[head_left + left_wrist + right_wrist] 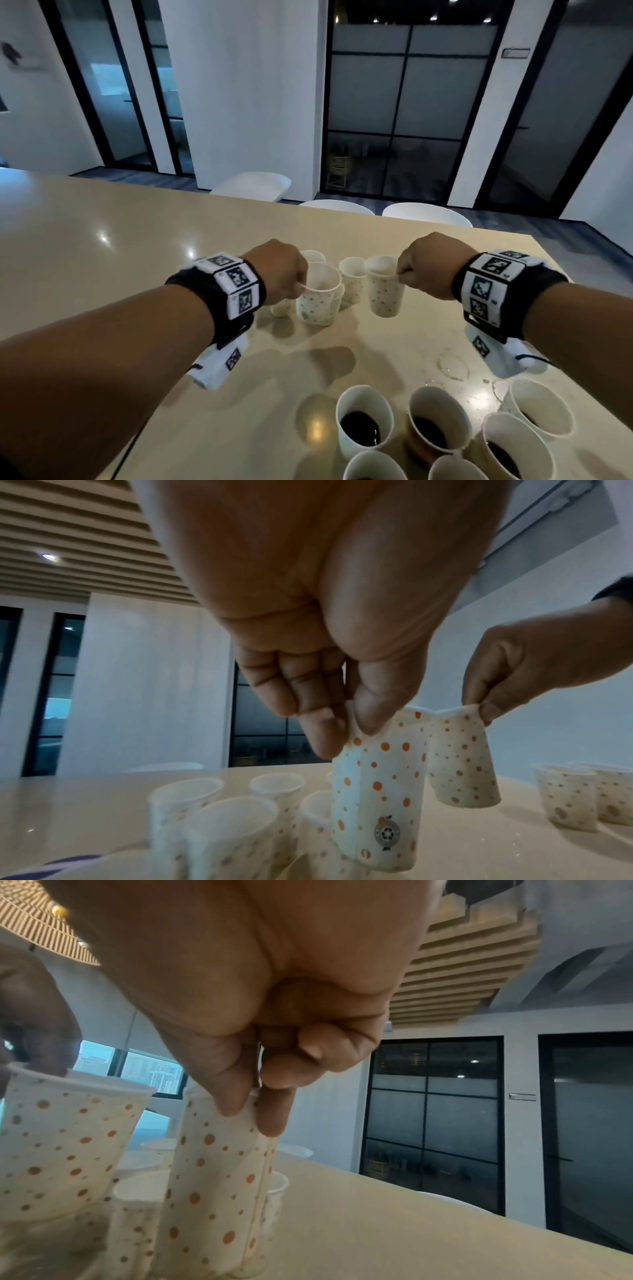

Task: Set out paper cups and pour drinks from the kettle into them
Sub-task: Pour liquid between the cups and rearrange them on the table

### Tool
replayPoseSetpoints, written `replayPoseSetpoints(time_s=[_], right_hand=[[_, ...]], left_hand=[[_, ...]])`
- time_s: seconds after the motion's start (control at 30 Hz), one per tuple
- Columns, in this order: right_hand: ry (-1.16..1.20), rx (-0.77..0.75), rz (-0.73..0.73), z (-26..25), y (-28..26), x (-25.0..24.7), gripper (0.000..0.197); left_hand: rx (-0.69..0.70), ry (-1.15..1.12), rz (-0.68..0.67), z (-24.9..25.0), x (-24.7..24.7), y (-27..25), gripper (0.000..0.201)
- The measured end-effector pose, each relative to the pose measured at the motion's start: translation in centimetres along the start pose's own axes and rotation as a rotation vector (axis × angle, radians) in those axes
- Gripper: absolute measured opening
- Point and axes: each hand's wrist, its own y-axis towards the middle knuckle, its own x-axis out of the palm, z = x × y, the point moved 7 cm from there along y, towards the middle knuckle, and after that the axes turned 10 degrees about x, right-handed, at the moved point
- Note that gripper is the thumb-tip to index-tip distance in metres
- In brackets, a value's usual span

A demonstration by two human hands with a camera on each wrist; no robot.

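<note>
My left hand (291,274) pinches the rim of an empty white paper cup with orange dots (317,298), thumb and fingers (369,715) closed on its edge. That left cup (377,804) hangs just above the beige table (102,274). My right hand (416,265) pinches the rim of a second dotted cup (385,289) the same way; in the right wrist view this right cup (219,1191) hangs below my thumb and forefinger (274,1112). Several more empty dotted cups (352,279) stand between and behind the two. No kettle is in view.
Several white cups holding dark drink (363,421) stand at the table's near right. A wet ring and drops (454,366) mark the table beside them. White chairs (253,185) line the far edge, before glass partitions.
</note>
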Motion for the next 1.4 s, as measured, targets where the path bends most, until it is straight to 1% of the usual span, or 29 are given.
replayPoseSetpoints(time_s=[0.13, 0.23, 0.43, 0.73, 0.9, 1.03, 1.2, 1.3, 1.4], right_hand=[[0.029, -0.017, -0.034, -3.5, 0.4, 0.3, 0.027], [0.055, 0.024, -0.063, -4.8, 0.7, 1.6, 0.026], [0.076, 0.180, -0.150, -4.4, 1.4, 5.3, 0.027], [0.055, 0.263, -0.199, -3.6, 2.2, 7.2, 0.024], [0.046, 0.261, -0.250, -3.6, 2.5, 7.9, 0.020], [-0.023, 0.234, -0.269, -3.8, 2.3, 8.0, 0.013], [-0.138, 0.180, -0.275, -4.1, 2.1, 7.8, 0.011], [-0.170, 0.144, -0.268, -4.2, 2.3, 7.6, 0.017], [-0.195, 0.133, -0.250, -4.2, 2.5, 7.3, 0.013]], left_hand=[[-0.080, -0.027, -0.047, -3.4, 2.1, -2.7, 0.015], [-0.112, -0.058, -0.071, -5.0, 4.0, -3.3, 0.014], [-0.115, -0.045, -0.083, -5.4, 6.4, -3.1, 0.016], [-0.132, -0.044, -0.115, -5.5, 8.3, -2.3, 0.023], [-0.121, -0.044, -0.128, -5.6, 8.6, -2.1, 0.025], [-0.113, -0.045, -0.121, -5.8, 8.7, -2.1, 0.026], [-0.113, -0.068, -0.112, -6.0, 8.8, -1.9, 0.025], [-0.110, -0.072, -0.112, -6.0, 8.9, -1.9, 0.024], [-0.111, -0.072, -0.116, -6.1, 8.8, -1.9, 0.025]])
